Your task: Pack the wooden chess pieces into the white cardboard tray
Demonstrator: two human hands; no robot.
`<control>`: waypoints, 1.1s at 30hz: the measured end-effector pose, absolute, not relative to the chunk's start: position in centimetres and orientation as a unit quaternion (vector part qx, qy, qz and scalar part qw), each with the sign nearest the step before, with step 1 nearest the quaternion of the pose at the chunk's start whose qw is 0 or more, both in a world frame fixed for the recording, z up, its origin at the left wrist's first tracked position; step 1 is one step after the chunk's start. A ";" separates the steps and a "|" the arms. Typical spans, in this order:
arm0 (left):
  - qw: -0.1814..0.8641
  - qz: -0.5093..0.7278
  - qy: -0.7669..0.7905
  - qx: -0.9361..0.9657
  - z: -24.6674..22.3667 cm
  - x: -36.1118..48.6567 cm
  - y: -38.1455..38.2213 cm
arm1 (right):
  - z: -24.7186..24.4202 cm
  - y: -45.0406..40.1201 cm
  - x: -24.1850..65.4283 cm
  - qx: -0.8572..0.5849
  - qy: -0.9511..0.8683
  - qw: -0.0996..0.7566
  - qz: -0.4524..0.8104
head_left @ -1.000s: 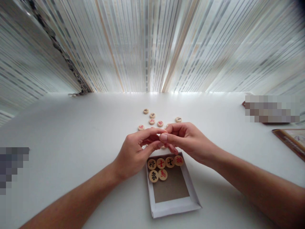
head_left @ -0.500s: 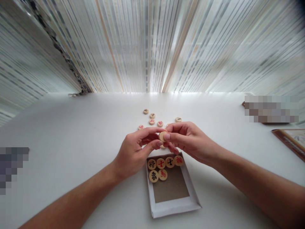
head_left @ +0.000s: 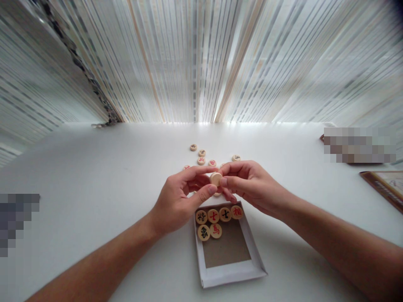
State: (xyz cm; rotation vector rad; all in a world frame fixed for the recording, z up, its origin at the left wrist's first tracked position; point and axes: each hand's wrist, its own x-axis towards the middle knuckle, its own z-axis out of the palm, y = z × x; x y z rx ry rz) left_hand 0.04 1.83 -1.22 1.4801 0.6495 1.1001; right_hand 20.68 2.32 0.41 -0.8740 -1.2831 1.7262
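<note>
A round wooden Chinese chess piece (head_left: 215,179) is held up between my two hands, with a blank face turned toward me. My right hand (head_left: 248,180) pinches its right side between thumb and index finger. From the left, my left hand (head_left: 184,195) closes on it, index finger along the top and thumb at the lower edge. Just below the hands lies a shallow white box (head_left: 231,272) with a brown bottom. Several pieces sit face up in it: a full row along the far side, then a black piece (head_left: 203,232) and a red piece (head_left: 215,230) in the second row.
Beyond my hands, several loose pieces lie on the white table (head_left: 141,155), among them a black one (head_left: 193,147) and a red one (head_left: 201,160). A brown-edged flat item (head_left: 374,182) lies at the right. Striped curtains (head_left: 176,63) hang behind the table.
The held piece has turned slightly, showing more of its blank face. My left thumb has shifted a little; both hands stay in almost the same place.
</note>
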 end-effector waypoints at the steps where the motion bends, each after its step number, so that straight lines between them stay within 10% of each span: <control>1: 0.558 0.469 0.278 0.625 -1.3 0.0 1.9 | 0.5 2.3 20.7 -0.347 -0.513 0.404 0.673; 33: 0.040 0.469 0.201 0.859 -1.5 -1.1 2.4 | 2.0 1.0 21.3 -0.414 -0.748 0.342 0.391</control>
